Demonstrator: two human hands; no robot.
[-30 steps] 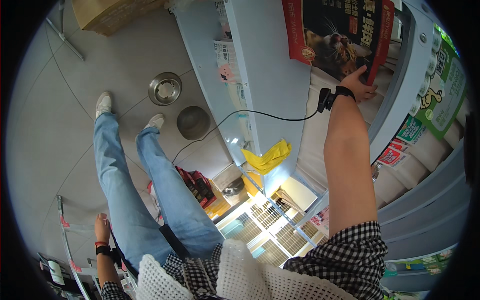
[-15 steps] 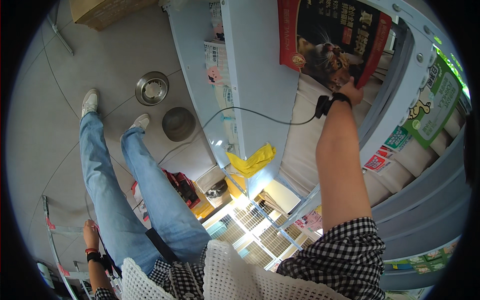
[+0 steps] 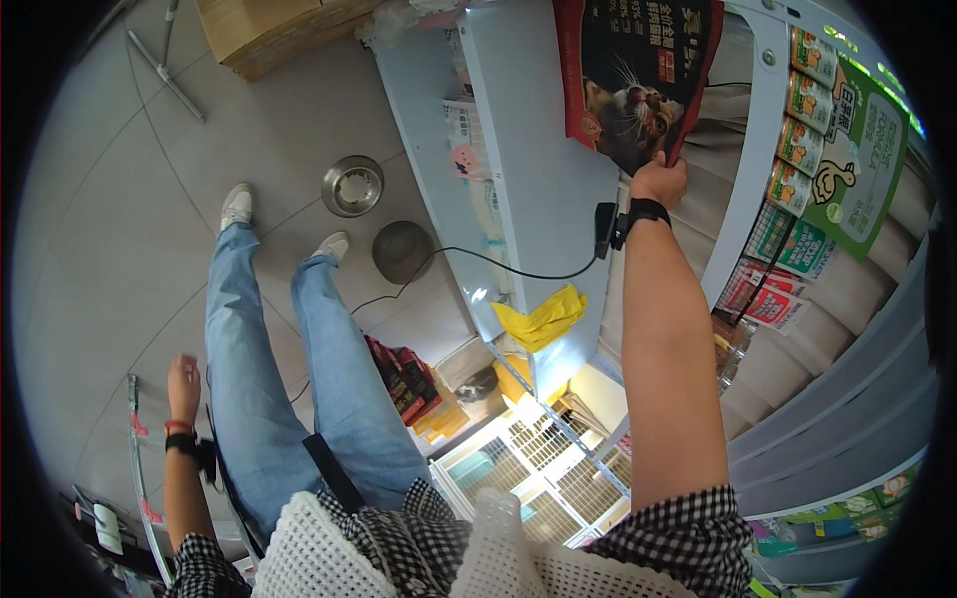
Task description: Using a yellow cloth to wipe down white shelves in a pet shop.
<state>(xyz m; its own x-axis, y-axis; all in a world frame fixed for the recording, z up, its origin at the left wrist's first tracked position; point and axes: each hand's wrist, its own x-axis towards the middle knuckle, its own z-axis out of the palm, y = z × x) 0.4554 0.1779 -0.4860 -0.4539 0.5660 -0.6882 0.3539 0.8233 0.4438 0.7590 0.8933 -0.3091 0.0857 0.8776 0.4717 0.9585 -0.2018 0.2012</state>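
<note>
My right hand [image 3: 659, 183] pinches the lower corner of a black and red cat food bag [image 3: 638, 85] with a cat's picture on it. The bag stands at the front of a light grey-blue shelf [image 3: 533, 120], over a beige cloth-like surface. A black strap with a small device and a cable circles my right wrist. My left hand [image 3: 183, 387] hangs low at the left, fingers loosely apart with nothing in them, near a metal ladder-like frame [image 3: 137, 448]. A yellow cloth [image 3: 541, 318] hangs over the shelf's lower end.
On the floor are a steel bowl [image 3: 353, 185], a dark round bowl [image 3: 403, 252], a cardboard box [image 3: 274, 35] and red-black bags [image 3: 407, 382]. A wire cage [image 3: 538, 468] stands below. Small cans [image 3: 799, 145] and a green package [image 3: 877, 159] line the right.
The view has shifted, so the floor and shelf appear further right. My left hand is raised and apart from the metal frame. My right hand still grips the cat food bag.
</note>
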